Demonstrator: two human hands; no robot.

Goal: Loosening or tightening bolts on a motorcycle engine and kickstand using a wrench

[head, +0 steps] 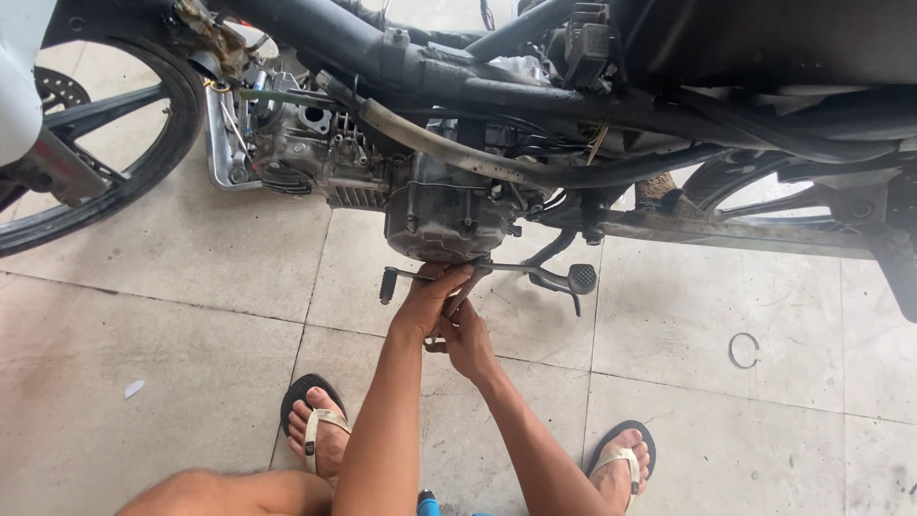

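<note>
Motorcycle (pixel 535 86) on tiled floor (pixel 191 306); engine (pixel 444 215) low at centre, above the footpeg bar (pixel 497 270). Left hand (pixel 432 294) is pressed up under the engine; right hand (pixel 465 339) is closed around a tool (pixel 455 304). Best done braced, pulling squarely.

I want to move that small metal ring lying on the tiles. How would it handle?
The ring looks thin and metallic, so probably stiff and light. It lies flat on the smooth floor tile, so a push would likely slide it. Its gap suggests a clip; on edge it may roll.
</note>
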